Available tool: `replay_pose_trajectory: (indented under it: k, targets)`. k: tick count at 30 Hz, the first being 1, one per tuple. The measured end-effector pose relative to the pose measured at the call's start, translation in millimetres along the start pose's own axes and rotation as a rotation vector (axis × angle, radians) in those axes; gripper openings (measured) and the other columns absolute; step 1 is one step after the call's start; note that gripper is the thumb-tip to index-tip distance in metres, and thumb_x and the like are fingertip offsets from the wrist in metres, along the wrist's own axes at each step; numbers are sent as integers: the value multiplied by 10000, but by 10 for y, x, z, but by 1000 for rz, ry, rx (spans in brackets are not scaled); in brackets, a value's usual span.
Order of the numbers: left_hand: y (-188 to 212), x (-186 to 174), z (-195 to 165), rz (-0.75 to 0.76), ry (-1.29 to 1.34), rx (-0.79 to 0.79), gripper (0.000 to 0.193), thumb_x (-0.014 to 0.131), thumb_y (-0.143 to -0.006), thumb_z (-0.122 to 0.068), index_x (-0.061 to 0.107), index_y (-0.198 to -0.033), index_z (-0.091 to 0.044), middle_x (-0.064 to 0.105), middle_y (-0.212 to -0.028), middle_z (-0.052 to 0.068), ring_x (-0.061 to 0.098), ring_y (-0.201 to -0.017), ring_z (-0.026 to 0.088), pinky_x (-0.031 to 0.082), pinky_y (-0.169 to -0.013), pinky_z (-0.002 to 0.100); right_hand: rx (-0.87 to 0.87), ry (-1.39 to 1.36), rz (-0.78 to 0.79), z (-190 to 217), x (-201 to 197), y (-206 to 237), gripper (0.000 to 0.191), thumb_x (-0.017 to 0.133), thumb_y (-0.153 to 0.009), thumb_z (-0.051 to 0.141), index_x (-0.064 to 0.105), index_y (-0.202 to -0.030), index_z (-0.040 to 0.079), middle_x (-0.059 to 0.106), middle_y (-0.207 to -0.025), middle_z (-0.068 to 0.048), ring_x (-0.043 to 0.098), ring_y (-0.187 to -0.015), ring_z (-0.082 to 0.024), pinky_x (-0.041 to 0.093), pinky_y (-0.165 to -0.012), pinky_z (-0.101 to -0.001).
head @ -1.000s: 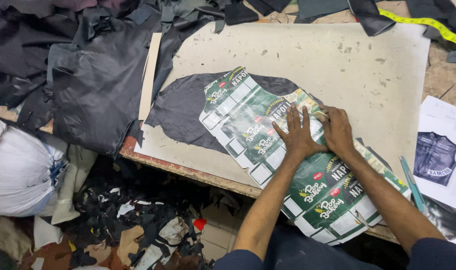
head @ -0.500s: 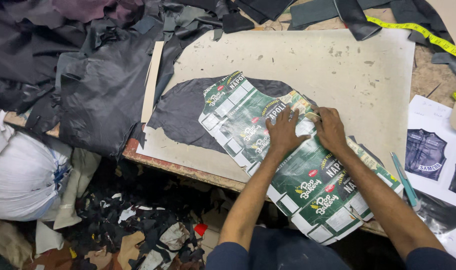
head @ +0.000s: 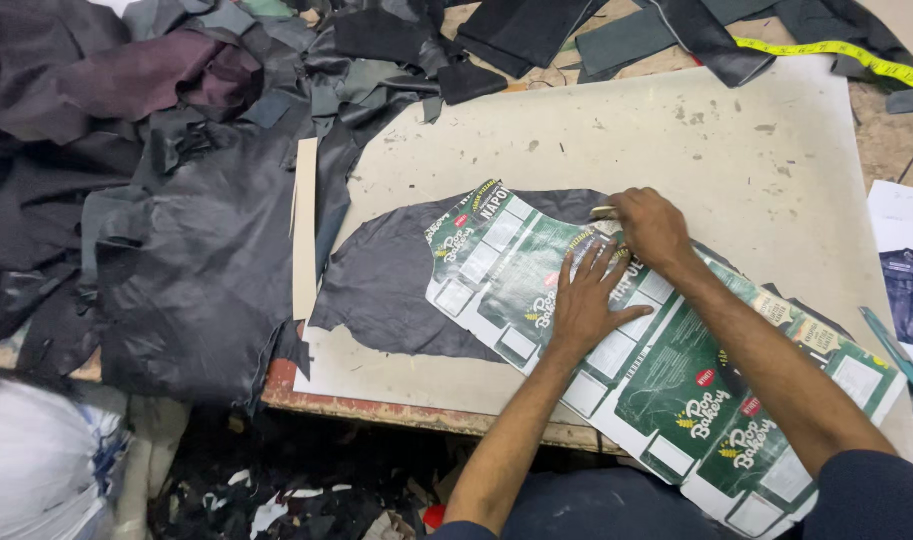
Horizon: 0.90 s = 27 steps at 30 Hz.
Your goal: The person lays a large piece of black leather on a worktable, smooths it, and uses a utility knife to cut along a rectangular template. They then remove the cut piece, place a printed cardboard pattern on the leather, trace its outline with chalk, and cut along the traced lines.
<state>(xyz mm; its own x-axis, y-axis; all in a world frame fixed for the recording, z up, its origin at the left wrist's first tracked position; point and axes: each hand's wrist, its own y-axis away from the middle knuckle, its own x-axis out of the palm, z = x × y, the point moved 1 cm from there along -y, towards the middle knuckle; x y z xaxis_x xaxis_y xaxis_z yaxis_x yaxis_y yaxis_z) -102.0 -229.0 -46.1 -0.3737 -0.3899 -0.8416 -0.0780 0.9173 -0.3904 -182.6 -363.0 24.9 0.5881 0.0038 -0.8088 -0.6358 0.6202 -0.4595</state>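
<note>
A flattened green and white printed carton (head: 676,390) lies as a template over a piece of dark leather (head: 386,285) on a beige cutting board (head: 676,140). My left hand (head: 584,305) presses flat on the carton, fingers spread. My right hand (head: 651,228) sits at the carton's upper edge, closed on a small metal tool (head: 604,212) whose tip touches the leather beside the carton.
A heap of dark leather hides and scraps (head: 156,200) covers the left and back of the bench. A yellow tape measure (head: 836,52) lies at the back right. A teal pen (head: 896,355) and printed sheets (head: 906,270) lie at the right. A white sack (head: 36,470) and offcuts sit below.
Both hands moved up and left along the carton's upper edge. The view has shifted, so the board sits further right.
</note>
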Motion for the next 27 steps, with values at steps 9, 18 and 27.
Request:
replay_pose_trajectory:
  k: [9,18,27]
  targets:
    - [35,48,149,-27,74,30,835,698,-835,-644,607,-1442,-78,461,-1620,155,376,-1539,310,189,-1290,534,345,195,-124,-515,-24,225,464,732,-918,96,632,-1368,42,618,-1339,-211,546,-1228,-410,458,-1049,-502]
    - [-9,124,264,-27,232,46,646,741,-914,-437,649,-1362,20,581,-1520,182,497,-1485,329,336,-1271,484,-140,123,-32,-161,424,-705,847,548,-979,613,304,-1644,148,205,-1701,-236,177,-1566,-451,134,-1282,-602]
    - [-115,103,428,-63,343,9,586,769,-918,-375,677,-1329,32,649,-1449,183,556,-1444,321,378,-1270,462,-182,196,251,-118,1194,-981,948,398,-874,774,242,-1618,207,96,-1698,-203,37,-1562,-405,6,-1231,-623]
